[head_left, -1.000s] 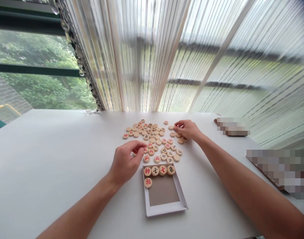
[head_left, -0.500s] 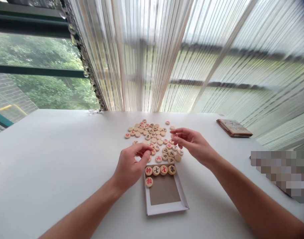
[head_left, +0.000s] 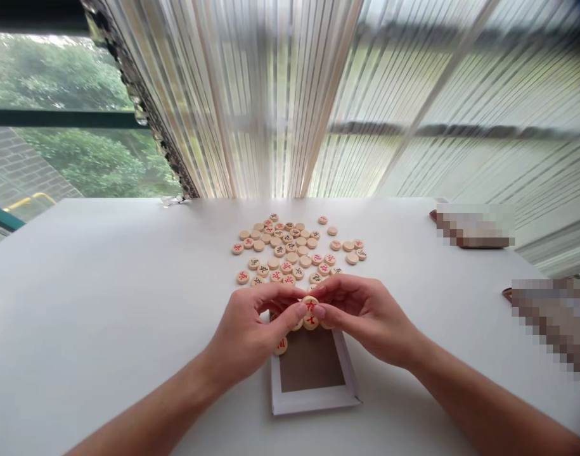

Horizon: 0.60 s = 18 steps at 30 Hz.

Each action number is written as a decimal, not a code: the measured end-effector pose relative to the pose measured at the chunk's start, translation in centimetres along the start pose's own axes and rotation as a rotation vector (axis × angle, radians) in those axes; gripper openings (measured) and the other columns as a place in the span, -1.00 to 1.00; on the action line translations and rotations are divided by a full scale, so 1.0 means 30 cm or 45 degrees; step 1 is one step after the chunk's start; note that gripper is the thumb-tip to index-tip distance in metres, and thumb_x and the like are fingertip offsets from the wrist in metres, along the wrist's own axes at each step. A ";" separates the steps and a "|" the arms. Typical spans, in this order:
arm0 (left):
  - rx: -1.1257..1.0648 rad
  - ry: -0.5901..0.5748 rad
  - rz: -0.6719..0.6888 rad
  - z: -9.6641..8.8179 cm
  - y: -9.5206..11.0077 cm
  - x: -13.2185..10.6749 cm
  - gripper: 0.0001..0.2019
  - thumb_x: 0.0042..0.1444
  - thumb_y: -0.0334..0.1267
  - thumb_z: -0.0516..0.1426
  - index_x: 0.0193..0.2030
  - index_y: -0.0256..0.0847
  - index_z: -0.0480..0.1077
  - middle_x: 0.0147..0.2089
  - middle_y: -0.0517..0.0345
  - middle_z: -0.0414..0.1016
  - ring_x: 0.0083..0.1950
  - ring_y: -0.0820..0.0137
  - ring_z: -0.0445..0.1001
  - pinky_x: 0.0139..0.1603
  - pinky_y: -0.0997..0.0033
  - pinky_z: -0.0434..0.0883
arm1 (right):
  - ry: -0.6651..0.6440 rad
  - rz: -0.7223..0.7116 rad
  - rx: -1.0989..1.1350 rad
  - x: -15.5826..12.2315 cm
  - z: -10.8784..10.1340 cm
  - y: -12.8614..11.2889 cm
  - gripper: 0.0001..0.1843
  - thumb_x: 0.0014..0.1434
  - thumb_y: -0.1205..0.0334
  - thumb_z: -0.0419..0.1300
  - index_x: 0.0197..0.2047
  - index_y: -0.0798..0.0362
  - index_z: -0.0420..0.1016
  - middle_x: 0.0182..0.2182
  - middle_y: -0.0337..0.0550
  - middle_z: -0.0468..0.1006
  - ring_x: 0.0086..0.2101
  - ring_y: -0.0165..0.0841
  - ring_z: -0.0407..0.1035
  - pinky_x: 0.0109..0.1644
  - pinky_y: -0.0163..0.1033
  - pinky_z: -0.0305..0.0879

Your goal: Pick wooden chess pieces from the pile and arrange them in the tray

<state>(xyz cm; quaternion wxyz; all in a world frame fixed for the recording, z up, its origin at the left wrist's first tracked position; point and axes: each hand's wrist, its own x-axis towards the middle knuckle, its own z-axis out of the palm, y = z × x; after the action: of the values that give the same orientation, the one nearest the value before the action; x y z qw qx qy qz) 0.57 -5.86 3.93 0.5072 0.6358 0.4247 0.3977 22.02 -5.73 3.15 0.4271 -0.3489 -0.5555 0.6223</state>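
Note:
My left hand and my right hand meet over the far end of a shallow white box with a brown bottom. Between their fingertips is a round wooden Chinese chess piece with a red character, both thumbs touching its edges. Just below it in view, a red-marked piece lies in the box's far row, its neighbours partly covered by my fingers. A further red-marked piece sits by the box's left wall.
Many loose chess pieces, red-marked, black-marked and blank-faced, spread on the white table beyond the box. To the right lie two blurred-out flat objects, a far one and a nearer one. Sheer curtains hang behind the table.
My hands have come together over the box's far end, the right moving left and nearer. A red-marked piece is now held between them. The view has shifted slightly.

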 end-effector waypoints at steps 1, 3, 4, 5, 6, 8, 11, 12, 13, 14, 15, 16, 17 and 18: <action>-0.016 -0.007 -0.024 0.001 0.000 -0.003 -0.80 0.25 -0.17 0.33 -0.08 -0.22 0.69 -0.24 0.07 0.74 -0.21 0.32 0.69 -0.21 0.46 0.59 | 0.004 -0.006 0.002 -0.001 0.000 -0.002 -0.79 0.17 0.25 0.53 -0.13 0.05 0.70 -0.30 -0.16 0.70 -0.30 -0.44 0.55 -0.23 -0.40 0.49; -0.054 -0.018 -0.058 0.001 -0.001 -0.009 -0.79 0.24 -0.17 0.35 -0.07 -0.22 0.68 -0.23 0.06 0.74 -0.20 0.32 0.69 -0.25 0.48 0.59 | 0.026 -0.019 0.020 -0.001 0.002 -0.006 -0.81 0.19 0.24 0.52 -0.12 0.05 0.74 -0.29 -0.14 0.72 -0.30 -0.44 0.57 -0.22 -0.42 0.52; -0.074 -0.026 -0.070 0.002 -0.001 -0.011 -0.79 0.24 -0.17 0.35 -0.07 -0.23 0.68 -0.23 0.05 0.75 -0.20 0.32 0.69 -0.26 0.49 0.58 | 0.035 -0.022 0.033 -0.001 0.003 -0.007 -0.82 0.20 0.23 0.51 -0.12 0.04 0.75 -0.30 -0.14 0.73 -0.31 -0.45 0.58 -0.23 -0.43 0.52; -0.090 -0.031 -0.082 0.002 -0.001 -0.013 -0.78 0.25 -0.16 0.35 -0.06 -0.23 0.68 -0.23 0.05 0.75 -0.21 0.33 0.69 -0.27 0.49 0.58 | 0.041 -0.021 0.045 -0.001 0.005 -0.008 -0.83 0.20 0.23 0.50 -0.12 0.04 0.75 -0.32 -0.15 0.73 -0.33 -0.46 0.58 -0.25 -0.44 0.53; -0.104 -0.035 -0.092 0.003 -0.001 -0.014 -0.78 0.25 -0.16 0.35 -0.06 -0.23 0.68 -0.23 0.04 0.75 -0.21 0.33 0.69 -0.28 0.50 0.58 | 0.046 -0.019 0.055 -0.001 0.006 -0.008 -0.84 0.21 0.22 0.50 -0.13 0.04 0.76 -0.34 -0.15 0.73 -0.35 -0.47 0.57 -0.27 -0.45 0.53; -0.122 -0.041 -0.098 0.005 0.003 -0.014 -0.78 0.26 -0.16 0.34 -0.05 -0.23 0.67 -0.23 0.04 0.75 -0.23 0.34 0.68 -0.30 0.50 0.58 | 0.052 -0.014 0.067 -0.003 0.009 -0.010 -0.84 0.21 0.22 0.50 -0.14 0.06 0.76 -0.37 -0.15 0.73 -0.38 -0.46 0.58 -0.30 -0.45 0.55; -0.131 -0.040 -0.078 0.007 0.013 -0.013 -0.80 0.27 -0.18 0.33 -0.06 -0.23 0.69 -0.24 0.04 0.75 -0.25 0.35 0.67 -0.32 0.52 0.57 | 0.050 0.003 0.085 -0.009 0.011 -0.013 -0.84 0.19 0.24 0.51 -0.16 0.07 0.75 -0.39 -0.12 0.73 -0.40 -0.42 0.60 -0.30 -0.41 0.59; -0.132 -0.036 -0.075 0.008 0.017 -0.013 -0.80 0.26 -0.18 0.34 -0.07 -0.23 0.69 -0.24 0.04 0.75 -0.26 0.36 0.67 -0.33 0.53 0.56 | 0.049 0.009 0.092 -0.011 0.011 -0.014 -0.84 0.19 0.25 0.51 -0.16 0.07 0.75 -0.38 -0.12 0.74 -0.40 -0.42 0.61 -0.28 -0.40 0.61; -0.135 -0.032 -0.079 0.008 0.020 -0.013 -0.81 0.26 -0.18 0.34 -0.08 -0.24 0.69 -0.25 0.04 0.75 -0.27 0.36 0.66 -0.35 0.53 0.55 | 0.050 0.012 0.096 -0.013 0.011 -0.015 -0.84 0.18 0.26 0.52 -0.16 0.07 0.75 -0.37 -0.11 0.74 -0.40 -0.41 0.62 -0.27 -0.38 0.62; -0.142 -0.030 -0.088 0.008 0.023 -0.013 -0.81 0.25 -0.18 0.34 -0.09 -0.24 0.69 -0.25 0.03 0.75 -0.27 0.35 0.66 -0.38 0.54 0.54 | 0.053 0.011 0.097 -0.015 0.011 -0.016 -0.84 0.18 0.26 0.52 -0.16 0.07 0.75 -0.36 -0.11 0.75 -0.40 -0.41 0.62 -0.26 -0.37 0.63; -0.152 -0.029 -0.095 0.009 0.025 -0.013 -0.81 0.25 -0.18 0.34 -0.10 -0.25 0.69 -0.25 0.02 0.75 -0.27 0.34 0.66 -0.41 0.54 0.53 | 0.056 0.006 0.094 -0.016 0.012 -0.016 -0.84 0.18 0.27 0.52 -0.16 0.07 0.75 -0.35 -0.10 0.75 -0.39 -0.40 0.63 -0.25 -0.37 0.63; -0.163 -0.028 -0.102 0.010 0.026 -0.013 -0.81 0.25 -0.18 0.34 -0.11 -0.25 0.69 -0.25 0.02 0.75 -0.27 0.33 0.67 -0.42 0.55 0.53 | 0.060 -0.002 0.091 -0.017 0.012 -0.016 -0.85 0.19 0.26 0.51 -0.16 0.07 0.75 -0.35 -0.09 0.75 -0.39 -0.40 0.63 -0.24 -0.36 0.64; -0.172 -0.029 -0.104 0.011 0.027 -0.013 -0.81 0.25 -0.18 0.34 -0.11 -0.25 0.69 -0.25 0.01 0.75 -0.26 0.32 0.68 -0.43 0.55 0.52 | 0.063 -0.011 0.088 -0.018 0.013 -0.016 -0.85 0.19 0.26 0.51 -0.15 0.07 0.76 -0.34 -0.09 0.74 -0.38 -0.40 0.63 -0.23 -0.36 0.64; -0.179 -0.029 -0.101 0.012 0.028 -0.012 -0.81 0.25 -0.19 0.34 -0.10 -0.25 0.69 -0.25 0.02 0.76 -0.26 0.32 0.69 -0.43 0.55 0.52 | 0.066 -0.023 0.086 -0.018 0.013 -0.016 -0.85 0.19 0.27 0.51 -0.15 0.06 0.76 -0.34 -0.10 0.74 -0.37 -0.40 0.63 -0.22 -0.36 0.64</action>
<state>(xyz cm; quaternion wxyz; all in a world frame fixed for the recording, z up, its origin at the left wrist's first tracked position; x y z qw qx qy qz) 0.90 -6.43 4.66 0.5707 0.5858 0.4148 0.3988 21.94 -6.38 3.67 0.4586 -0.3453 -0.5261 0.6275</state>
